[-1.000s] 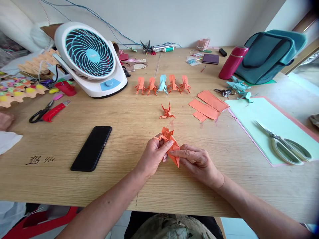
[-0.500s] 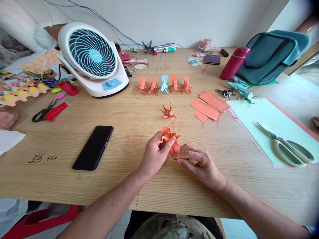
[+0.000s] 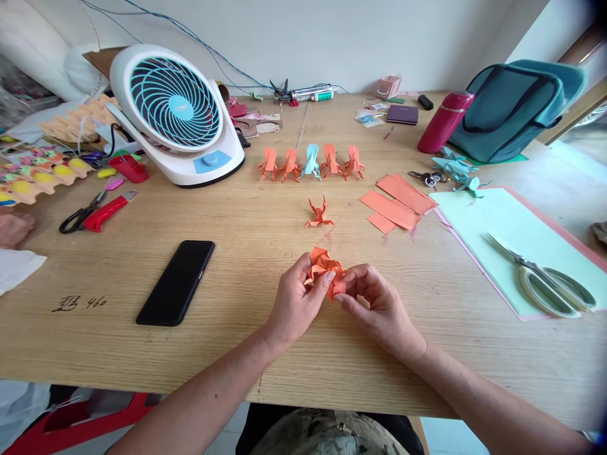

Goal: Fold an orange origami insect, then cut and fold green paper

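Observation:
An orange origami figure (image 3: 321,258) with thin folded legs is held just above the table's near middle. My left hand (image 3: 296,300) is closed round its left side, thumb pressed on top. At its right edge, the thumb and fingers of my right hand (image 3: 379,309) pinch the paper. Beyond my hands stands a separate orange origami piece (image 3: 319,213) with raised, pointed legs. Farther back is a row of folded paper figures, several orange (image 3: 331,159) and one light blue (image 3: 311,160). Flat orange paper strips (image 3: 391,208) lie to the right of the small piece.
A black phone (image 3: 176,282) lies left of my hands. Scissors (image 3: 550,278) rest on pale green paper (image 3: 493,221) at right. A fan (image 3: 177,114), a red utility knife (image 3: 109,212), a pink bottle (image 3: 446,121) and a teal bag (image 3: 502,114) stand or lie around. Another person's hand (image 3: 15,229) shows at far left.
My right fingers have shifted from the figure's lower tip up to its right edge. The lower orange flap now looks shorter and folded. The left hand keeps its hold.

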Available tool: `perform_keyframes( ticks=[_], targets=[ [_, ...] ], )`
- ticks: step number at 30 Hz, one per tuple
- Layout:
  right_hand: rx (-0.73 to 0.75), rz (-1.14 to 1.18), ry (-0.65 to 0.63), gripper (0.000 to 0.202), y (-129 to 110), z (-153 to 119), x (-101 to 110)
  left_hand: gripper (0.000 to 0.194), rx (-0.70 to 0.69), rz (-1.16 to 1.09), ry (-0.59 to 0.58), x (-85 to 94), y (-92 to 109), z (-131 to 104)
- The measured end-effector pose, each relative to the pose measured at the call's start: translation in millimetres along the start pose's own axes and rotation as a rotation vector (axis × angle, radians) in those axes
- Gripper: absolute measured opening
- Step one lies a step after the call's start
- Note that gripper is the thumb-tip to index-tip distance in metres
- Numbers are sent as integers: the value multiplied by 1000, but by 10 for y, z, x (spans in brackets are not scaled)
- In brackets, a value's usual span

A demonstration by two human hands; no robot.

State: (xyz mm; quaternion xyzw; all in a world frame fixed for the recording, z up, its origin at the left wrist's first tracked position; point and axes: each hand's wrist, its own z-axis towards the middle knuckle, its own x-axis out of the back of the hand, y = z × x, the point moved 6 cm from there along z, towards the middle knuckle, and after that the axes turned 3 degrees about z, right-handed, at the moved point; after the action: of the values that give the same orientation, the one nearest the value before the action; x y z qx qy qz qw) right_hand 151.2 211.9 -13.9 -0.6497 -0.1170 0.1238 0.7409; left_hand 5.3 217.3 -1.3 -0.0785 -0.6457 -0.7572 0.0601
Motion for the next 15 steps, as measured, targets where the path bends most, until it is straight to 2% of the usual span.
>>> perform_keyframes(
  ticks=[4,6,9,12,15],
  targets=[
    [-91,166,4,30,129,34,-21,11,6,-32,-22,-20,7,-22],
    [-145,183,-27,28,184,49,-34,12,0,-27,-25,-22,17,-24],
    [-166,96,-87,21,192,59,-46,13,-37,31,6,2,52,-22],
    [-146,-21,-112,36,145,64,-43,14,-23,24,-8,0,65,-19],
    [-148,-75,-106,40,119,68,-42,15,15,-53,-47,-24,61,-17]
  ],
)
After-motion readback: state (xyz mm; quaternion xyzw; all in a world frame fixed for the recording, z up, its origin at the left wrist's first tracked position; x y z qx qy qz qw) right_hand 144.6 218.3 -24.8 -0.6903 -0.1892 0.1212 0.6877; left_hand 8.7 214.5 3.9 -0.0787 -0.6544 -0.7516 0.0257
